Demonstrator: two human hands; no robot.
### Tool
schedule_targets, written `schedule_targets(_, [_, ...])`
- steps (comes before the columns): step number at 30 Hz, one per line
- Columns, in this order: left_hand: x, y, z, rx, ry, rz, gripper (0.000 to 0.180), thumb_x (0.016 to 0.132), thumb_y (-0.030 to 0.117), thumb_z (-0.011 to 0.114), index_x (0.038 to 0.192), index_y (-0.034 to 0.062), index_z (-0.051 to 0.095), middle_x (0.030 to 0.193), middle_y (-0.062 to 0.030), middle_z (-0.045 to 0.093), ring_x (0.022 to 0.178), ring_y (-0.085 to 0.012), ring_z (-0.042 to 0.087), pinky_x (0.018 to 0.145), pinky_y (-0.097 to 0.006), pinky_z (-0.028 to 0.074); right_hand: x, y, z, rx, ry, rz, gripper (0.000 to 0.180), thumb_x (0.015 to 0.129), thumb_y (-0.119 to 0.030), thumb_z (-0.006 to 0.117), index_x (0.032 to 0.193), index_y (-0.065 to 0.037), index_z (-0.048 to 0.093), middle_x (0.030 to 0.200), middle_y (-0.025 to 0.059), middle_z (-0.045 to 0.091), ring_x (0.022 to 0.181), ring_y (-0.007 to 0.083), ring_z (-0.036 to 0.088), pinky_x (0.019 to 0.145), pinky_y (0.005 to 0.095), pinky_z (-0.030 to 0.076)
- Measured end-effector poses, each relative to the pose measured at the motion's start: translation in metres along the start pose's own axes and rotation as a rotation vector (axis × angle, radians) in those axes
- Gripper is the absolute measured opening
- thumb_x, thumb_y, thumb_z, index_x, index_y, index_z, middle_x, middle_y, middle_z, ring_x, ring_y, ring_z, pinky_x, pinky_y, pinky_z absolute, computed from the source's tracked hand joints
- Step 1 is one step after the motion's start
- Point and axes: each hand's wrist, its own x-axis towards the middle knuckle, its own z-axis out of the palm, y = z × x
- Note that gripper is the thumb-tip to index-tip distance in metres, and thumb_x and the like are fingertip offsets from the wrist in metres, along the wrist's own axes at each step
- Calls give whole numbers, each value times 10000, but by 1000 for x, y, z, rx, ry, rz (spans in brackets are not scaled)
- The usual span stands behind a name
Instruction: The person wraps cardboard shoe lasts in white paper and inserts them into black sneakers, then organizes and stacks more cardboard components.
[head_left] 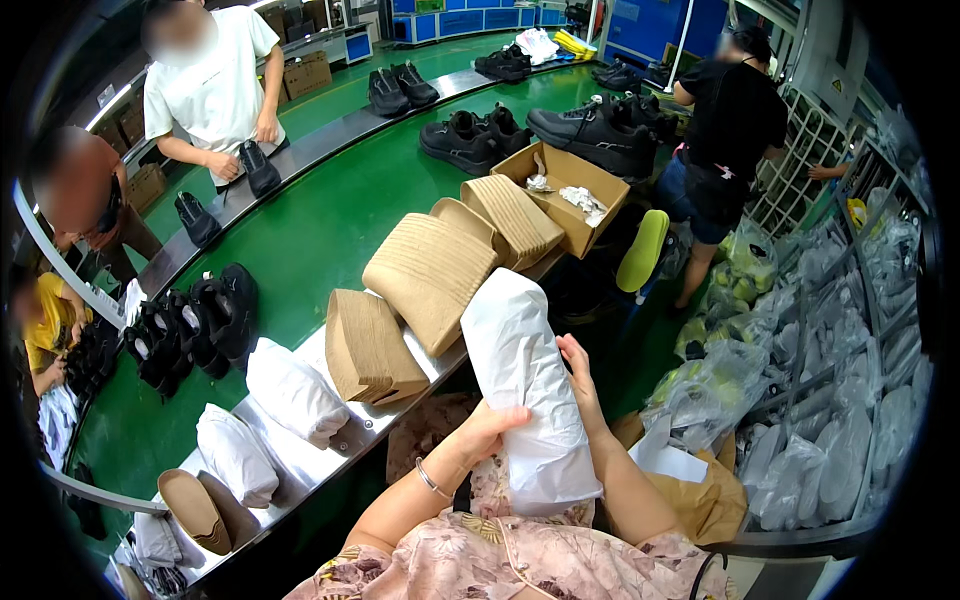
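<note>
A long bundle wrapped in white paper (535,390) is held upright in front of my chest, between both hands. What the paper covers is hidden. My left hand (492,428) closes on its left side, thumb laid across the front. On the other side, my right hand (582,382) presses against the bundle's edge with fingers reaching round behind it. Just beyond it lie nested stacks of brown moulded cardboard pieces (430,275). Two more white paper-wrapped bundles (295,390) rest to the left on the metal ledge (345,440).
A green conveyor belt (330,230) carries several black shoes (215,315). An open cardboard box (545,215) with crumpled paper sits past the stacks. At right, a rack (860,400) holds plastic-bagged soles. Co-workers stand across the belt (205,90) and at the far right (735,120).
</note>
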Motion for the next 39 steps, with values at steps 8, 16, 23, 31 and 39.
schedule_targets(8, [13, 33, 3, 46, 334, 286, 708, 756, 337, 715, 1271, -18, 383, 1174, -122, 526, 1064, -225, 536, 933, -363, 429, -19, -65, -21, 291, -479, 84, 1072, 733, -348, 747, 1433, -21, 4, 1282, 167, 432, 1202, 220, 415, 1021, 322, 299])
schedule_targets(16, [24, 26, 25, -52, 419, 280, 625, 848, 481, 535, 1254, 23, 410, 1173, -135, 539, 1095, -259, 525, 976, -388, 395, -26, -51, 26, -271, 130, -170, 678, 713, 5, 647, 1312, -7, 329, 1149, 179, 559, 1062, 241, 564, 864, 330, 449])
schedule_targets(23, [24, 36, 49, -216, 469, 419, 698, 807, 553, 568, 1249, 36, 412, 1170, -114, 542, 1084, -243, 531, 974, -383, 402, -31, -36, 61, 105, 372, -444, 353, 841, -72, 595, 1116, 19, 392, 1067, 109, 490, 915, 168, 490, 819, 294, 411])
schedule_targets(31, [-5, 51, 43, -207, 413, 512, 721, 798, 579, 563, 1243, 31, 414, 1166, -105, 540, 1066, -220, 536, 948, -369, 413, -29, -70, 77, 696, 28, -82, 336, 773, -188, 724, 1008, -23, 549, 939, 11, 596, 865, 90, 549, 778, 234, 432])
schedule_targets(39, [-30, 63, 6, -119, 305, 573, 741, 762, 449, 660, 1290, 20, 366, 1215, -92, 500, 1125, -216, 495, 966, -370, 402, -7, -87, 82, -295, 105, -271, 611, 709, -205, 777, 1157, 2, 417, 1021, 61, 544, 888, 108, 534, 771, 223, 427])
